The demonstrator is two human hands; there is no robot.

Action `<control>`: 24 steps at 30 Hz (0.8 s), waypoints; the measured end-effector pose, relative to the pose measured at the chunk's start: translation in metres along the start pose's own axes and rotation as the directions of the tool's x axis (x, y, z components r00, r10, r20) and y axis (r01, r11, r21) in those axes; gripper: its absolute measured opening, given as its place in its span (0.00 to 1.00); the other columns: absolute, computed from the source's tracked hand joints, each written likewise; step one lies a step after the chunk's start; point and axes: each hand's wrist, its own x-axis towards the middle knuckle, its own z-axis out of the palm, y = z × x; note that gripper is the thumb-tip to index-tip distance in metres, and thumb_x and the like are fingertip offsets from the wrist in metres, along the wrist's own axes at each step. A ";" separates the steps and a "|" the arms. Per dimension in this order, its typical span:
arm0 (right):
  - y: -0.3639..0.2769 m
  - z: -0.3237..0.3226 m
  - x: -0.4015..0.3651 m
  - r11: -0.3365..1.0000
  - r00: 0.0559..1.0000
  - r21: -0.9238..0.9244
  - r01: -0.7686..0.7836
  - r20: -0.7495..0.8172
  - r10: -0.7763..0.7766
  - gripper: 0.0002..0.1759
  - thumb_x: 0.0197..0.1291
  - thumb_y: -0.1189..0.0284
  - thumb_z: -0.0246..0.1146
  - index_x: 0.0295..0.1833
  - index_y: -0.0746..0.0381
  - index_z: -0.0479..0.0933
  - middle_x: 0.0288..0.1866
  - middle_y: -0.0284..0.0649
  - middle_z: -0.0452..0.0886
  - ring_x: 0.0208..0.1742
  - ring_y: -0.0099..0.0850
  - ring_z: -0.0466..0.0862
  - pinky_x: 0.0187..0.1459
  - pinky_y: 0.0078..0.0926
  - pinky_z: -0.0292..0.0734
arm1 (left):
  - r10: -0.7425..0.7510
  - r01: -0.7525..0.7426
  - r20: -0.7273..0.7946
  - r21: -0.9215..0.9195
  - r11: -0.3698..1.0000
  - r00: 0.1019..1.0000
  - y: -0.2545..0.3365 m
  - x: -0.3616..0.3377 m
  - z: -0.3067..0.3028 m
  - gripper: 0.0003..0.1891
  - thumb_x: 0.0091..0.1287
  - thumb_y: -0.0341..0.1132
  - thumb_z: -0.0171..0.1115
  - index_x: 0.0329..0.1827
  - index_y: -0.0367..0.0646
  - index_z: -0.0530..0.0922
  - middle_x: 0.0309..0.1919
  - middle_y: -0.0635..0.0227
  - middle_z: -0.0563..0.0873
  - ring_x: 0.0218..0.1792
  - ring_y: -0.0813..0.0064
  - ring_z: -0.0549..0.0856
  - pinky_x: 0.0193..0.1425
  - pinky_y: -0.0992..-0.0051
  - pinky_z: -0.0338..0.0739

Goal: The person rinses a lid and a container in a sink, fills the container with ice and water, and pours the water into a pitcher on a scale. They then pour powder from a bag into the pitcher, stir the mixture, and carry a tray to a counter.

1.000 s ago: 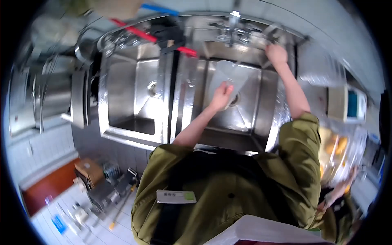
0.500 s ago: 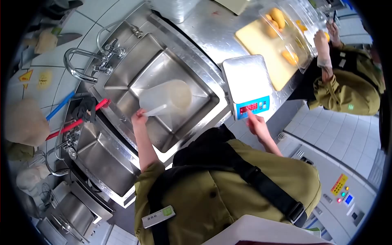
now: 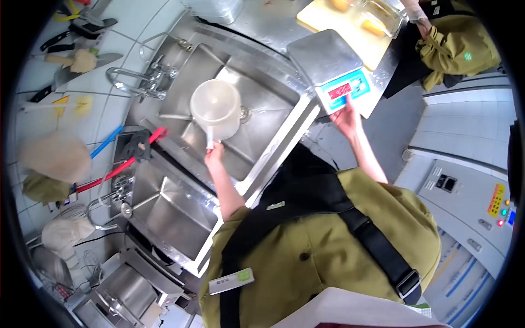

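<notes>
My left hand [image 3: 215, 153] is closed round the handle of a translucent plastic pitcher [image 3: 221, 104], held over the upper steel sink [image 3: 268, 128]. The pitcher's round mouth faces up toward me. My right hand [image 3: 345, 117] is at the front edge of a digital scale [image 3: 325, 54], one finger extended to its blue panel, just below the lit red display. Its other fingers look loosely curled, with nothing seen in them. Nothing lies on the scale's metal plate.
A cutting board [image 3: 377, 49] with yellow-orange produce and a clear container [image 3: 383, 16] lies beyond the scale. A co-worker's sleeve [image 3: 459, 49] is at upper right. Faucets [image 3: 147, 82] line the left. Knives [image 3: 82, 68] hang on the wall. A second sink [image 3: 175, 213] is at lower left.
The pitcher has gone from lying tilted to mouth up. My right hand has moved up with the scale in view, its finger still at the panel. The camera view has shifted.
</notes>
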 end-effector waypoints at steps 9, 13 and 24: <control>0.005 0.011 0.017 0.940 0.941 0.123 0.318 0.077 -0.329 0.21 0.54 0.77 0.57 0.54 0.65 0.64 0.51 0.42 0.73 0.52 0.33 0.74 0.56 0.34 0.69 | -0.410 0.096 0.383 0.624 0.776 0.828 0.062 -0.011 0.008 0.06 0.47 0.20 0.49 0.26 0.40 0.71 0.18 0.71 0.71 0.23 0.78 0.72 0.18 0.77 0.66; -0.015 -0.012 -0.013 0.942 0.944 0.117 0.313 0.069 -0.323 0.19 0.52 0.78 0.58 0.51 0.65 0.66 0.47 0.41 0.76 0.48 0.32 0.77 0.53 0.32 0.72 | -0.052 -0.788 0.805 0.589 0.180 0.591 0.015 -0.102 -0.014 0.11 0.61 0.30 0.45 0.19 0.48 0.63 0.11 0.79 0.61 0.11 0.87 0.61 0.12 0.86 0.55; -0.138 -0.208 -0.286 0.885 0.879 0.063 0.461 -0.166 -0.446 0.22 0.51 0.74 0.56 0.51 0.75 0.66 0.47 0.48 0.76 0.46 0.34 0.78 0.52 0.31 0.72 | -0.676 -0.304 -0.088 0.846 -0.439 0.732 -0.261 -0.102 -0.253 0.26 0.66 0.54 0.41 0.37 0.34 0.74 0.07 0.78 0.59 0.08 0.87 0.56 0.10 0.87 0.49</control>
